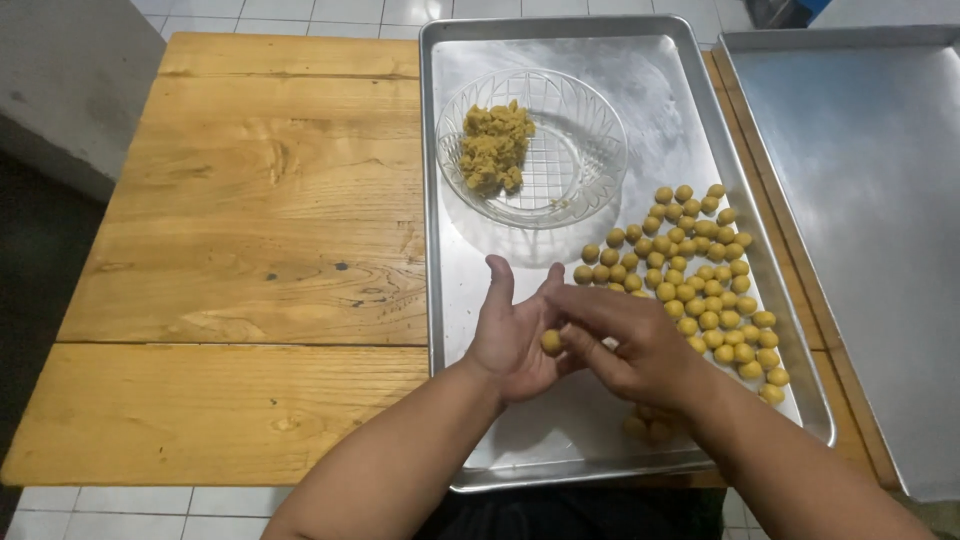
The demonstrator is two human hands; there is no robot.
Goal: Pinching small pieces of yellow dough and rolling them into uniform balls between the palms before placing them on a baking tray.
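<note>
My left hand (510, 335) lies palm up over the near part of a metal tray (455, 300). A small yellow dough ball (551, 342) rests on that palm. My right hand (630, 345) lies across it, palm down, its fingers touching the ball. Several finished yellow balls (700, 270) lie in a cluster on the right side of the tray. A clear glass bowl (590, 150) at the far end of the tray holds a lump of crumbly yellow dough (493, 145).
The tray sits on a wooden table (250, 230). A second metal tray (870, 200) lies to the right, overhanging the table. A grey wall block (70, 80) stands at the far left, on a white tiled floor.
</note>
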